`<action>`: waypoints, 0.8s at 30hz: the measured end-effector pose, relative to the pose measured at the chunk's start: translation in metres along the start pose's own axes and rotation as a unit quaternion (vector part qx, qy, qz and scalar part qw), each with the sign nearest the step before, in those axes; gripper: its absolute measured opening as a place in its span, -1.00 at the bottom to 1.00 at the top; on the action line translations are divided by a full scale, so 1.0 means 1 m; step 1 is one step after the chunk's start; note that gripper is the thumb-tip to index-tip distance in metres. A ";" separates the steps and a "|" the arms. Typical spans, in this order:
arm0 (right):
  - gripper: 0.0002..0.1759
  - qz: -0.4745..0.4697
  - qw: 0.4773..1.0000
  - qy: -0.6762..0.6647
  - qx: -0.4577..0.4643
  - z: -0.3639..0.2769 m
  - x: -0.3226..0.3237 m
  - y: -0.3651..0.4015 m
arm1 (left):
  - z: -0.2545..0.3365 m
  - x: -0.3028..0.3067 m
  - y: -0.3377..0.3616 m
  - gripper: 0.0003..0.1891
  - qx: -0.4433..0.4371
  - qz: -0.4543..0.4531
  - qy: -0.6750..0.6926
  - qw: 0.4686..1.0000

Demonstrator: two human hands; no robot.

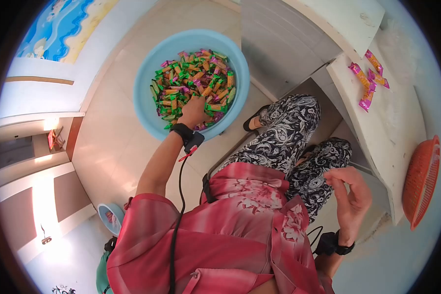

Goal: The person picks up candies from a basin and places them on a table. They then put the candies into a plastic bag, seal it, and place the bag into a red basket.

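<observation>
A light blue tub (141,110) on the floor holds a heap of small wrapped sweets (196,81) in orange, green and purple wrappers. My left hand (193,111) reaches down into the near side of the heap. Its fingers are hidden among the sweets, so their grip does not show. Over by my knees, my right hand (353,191) hangs in the air with loosely bent fingers. Thumb and fingers are apart, and nothing shows between them. On the white counter (382,132) beyond that hand lie several sweets (369,81) in orange and pink wrappers.
An orange plastic basket (420,181) leans at the counter's right end. Grey metal panels (284,49) stand right of the tub. A smaller blue bucket (110,218) is behind my left side. A black cable (180,196) runs from my left wrist along my shirt.
</observation>
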State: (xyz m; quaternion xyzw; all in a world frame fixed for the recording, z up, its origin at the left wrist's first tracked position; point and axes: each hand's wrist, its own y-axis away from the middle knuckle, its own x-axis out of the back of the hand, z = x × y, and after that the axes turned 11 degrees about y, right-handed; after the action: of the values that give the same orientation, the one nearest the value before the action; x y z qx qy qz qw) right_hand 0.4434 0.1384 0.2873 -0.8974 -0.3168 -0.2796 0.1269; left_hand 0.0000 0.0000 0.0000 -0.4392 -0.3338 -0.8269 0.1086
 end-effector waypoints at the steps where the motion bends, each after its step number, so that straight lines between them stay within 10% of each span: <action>1: -0.81 0.003 1.000 0.004 -0.002 -0.001 0.000 0.000 | -0.001 -0.003 -0.003 -0.28 -0.026 0.008 -0.001 1.000; 24: -0.81 0.064 0.997 -0.024 -0.048 0.018 0.007 0.016 | -0.014 -0.039 -0.003 -0.38 -0.101 0.148 0.082 0.980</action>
State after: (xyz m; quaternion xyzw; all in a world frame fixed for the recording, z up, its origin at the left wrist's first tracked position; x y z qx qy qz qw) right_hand 0.4657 0.1368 0.2759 -0.9273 -0.2483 -0.2643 0.0934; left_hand 0.0120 -0.0112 -0.0385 -0.4228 -0.1699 -0.8646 0.2118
